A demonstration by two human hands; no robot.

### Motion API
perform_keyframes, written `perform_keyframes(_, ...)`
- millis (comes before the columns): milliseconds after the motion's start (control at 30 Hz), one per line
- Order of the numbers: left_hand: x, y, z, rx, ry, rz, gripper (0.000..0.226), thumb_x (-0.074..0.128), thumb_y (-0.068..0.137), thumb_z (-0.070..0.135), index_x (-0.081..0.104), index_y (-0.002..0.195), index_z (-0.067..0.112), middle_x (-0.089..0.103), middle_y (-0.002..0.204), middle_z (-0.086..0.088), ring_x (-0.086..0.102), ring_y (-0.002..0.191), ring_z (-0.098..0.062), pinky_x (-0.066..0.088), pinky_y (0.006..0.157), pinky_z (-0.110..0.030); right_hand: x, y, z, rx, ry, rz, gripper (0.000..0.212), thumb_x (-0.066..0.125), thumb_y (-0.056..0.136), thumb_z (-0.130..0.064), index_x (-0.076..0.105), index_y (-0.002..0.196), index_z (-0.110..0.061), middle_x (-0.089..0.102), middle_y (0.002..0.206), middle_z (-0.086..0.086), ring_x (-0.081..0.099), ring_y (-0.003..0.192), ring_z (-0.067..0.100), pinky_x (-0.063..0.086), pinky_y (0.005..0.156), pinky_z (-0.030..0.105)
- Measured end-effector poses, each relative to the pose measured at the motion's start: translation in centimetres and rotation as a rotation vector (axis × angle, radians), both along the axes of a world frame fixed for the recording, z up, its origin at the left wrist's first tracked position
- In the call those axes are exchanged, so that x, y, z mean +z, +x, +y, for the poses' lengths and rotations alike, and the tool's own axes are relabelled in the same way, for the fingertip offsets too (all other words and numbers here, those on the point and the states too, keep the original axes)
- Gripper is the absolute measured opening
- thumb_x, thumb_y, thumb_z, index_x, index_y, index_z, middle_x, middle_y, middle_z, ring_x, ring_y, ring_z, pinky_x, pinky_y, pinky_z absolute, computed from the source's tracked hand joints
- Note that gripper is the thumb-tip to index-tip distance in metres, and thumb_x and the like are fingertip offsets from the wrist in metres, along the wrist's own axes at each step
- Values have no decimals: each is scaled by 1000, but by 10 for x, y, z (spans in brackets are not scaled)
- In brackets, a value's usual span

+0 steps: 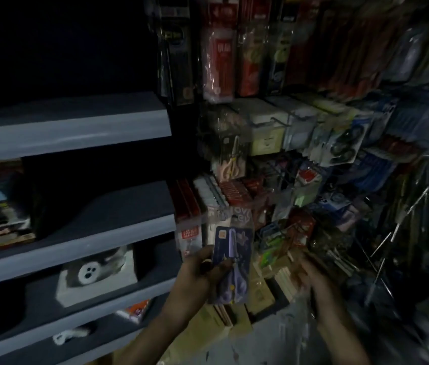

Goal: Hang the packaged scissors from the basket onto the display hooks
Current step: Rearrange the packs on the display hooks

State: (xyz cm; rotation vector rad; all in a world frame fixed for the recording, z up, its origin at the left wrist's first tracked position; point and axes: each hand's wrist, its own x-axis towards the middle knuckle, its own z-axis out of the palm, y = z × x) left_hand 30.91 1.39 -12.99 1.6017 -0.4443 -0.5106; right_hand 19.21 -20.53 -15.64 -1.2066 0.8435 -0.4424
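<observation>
1. Far to the left of the left hand, grey shelves point(71, 127) step down in tiers. A white box point(97, 275) with a round pale mark sits on a lower tier, about level with the hand.
2. The left hand point(198, 267) is low in the dim scene. Its fingers and thumb curl round the left edge of the packaged scissors point(230, 262), which have purple handles on a dark blue card. The pack is held upright, handles down and card top up, probably so the hanging end faces the rack.
3. Straight above this hand, a hanging scissors pack point(230, 154) with pale handles dangles among other stationery. That looks like the likely row for the held pack.
4. Just right of the held pack, the right hand point(310, 275) is smeared by motion blur over flat stacked stock. Whether it is open, closed or holding anything cannot be told.
5. Further right of that hand, bare wire hooks point(387, 239) jut out from the rack, seemingly free to take stock.
6. The basket is not in view.
</observation>
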Motion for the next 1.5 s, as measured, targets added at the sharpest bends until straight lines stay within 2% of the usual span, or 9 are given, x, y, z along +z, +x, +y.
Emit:
perform_keyframes(100,1,23,-6,6,-41,-37,12,70,99,7,76,109,9,82,101,-4,78,92,-20,60,78,-33,5,22,-4,-19,-168,-7,13,65,101,-27,75,102,-18,73,109,17,68,110,41,53,98,59)
perform_keyframes(200,8,35,-8,28,-92,-31,11,71,97,4,77,105,7,82,98,-4,78,88,-22,60,75,-36,11,42,-13,81,-190,-72,30,63,97,-9,74,71,-21,60,65,13,59,64,34,42,63,45)
perform_keyframes(300,16,43,-14,21,-95,-66,13,72,97,7,79,106,14,82,100,-3,78,92,-26,61,79,-44,40,58,-13,209,-163,-156,37,82,76,-42,64,47,-28,39,41,-4,48,59,56,34,53,41)
perform_keyframes(400,21,53,-28,35,-121,-81,18,74,94,8,82,99,23,82,101,-5,78,93,-23,61,80,-45,48,78,-29,336,-275,-285,74,77,71,-76,71,76,-2,41,53,16,33,35,23,28,45,40)
perform_keyframes(500,30,54,-47,62,-174,-73,17,75,93,7,83,99,20,82,104,-6,78,97,-23,61,79,-40,76,92,-38,371,-346,-371,83,71,75,-78,73,104,-1,48,70,37,35,36,13,24,42,32)
perform_keyframes(700,43,48,-80,92,-232,-136,13,73,94,3,80,105,6,81,108,-9,78,102,-26,61,83,-29,100,97,-57,357,-462,-425,10,72,92,-27,79,92,-21,79,87,0,74,82,13,55,67,22)
perform_keyframes(1033,42,45,-124,160,-110,-215,12,78,89,4,80,100,9,82,106,-7,78,102,-27,63,91,-48,90,117,-95,427,-388,-490,13,70,95,-11,78,101,-19,79,99,-7,74,96,6,54,75,14)
perform_keyframes(1267,60,54,-136,212,-92,-216,15,72,94,7,75,108,13,81,104,2,77,98,-12,60,79,-23,85,127,-111,409,-443,-488,14,71,95,-10,77,93,-23,79,86,-13,73,86,0,52,71,12)
perform_keyframes(1500,98,85,-147,469,-193,-281,28,67,101,20,69,129,14,79,111,1,76,103,-14,62,86,-27,80,138,-118,320,-371,-472,12,73,93,-6,76,94,-18,76,80,-20,70,78,-7,50,67,8)
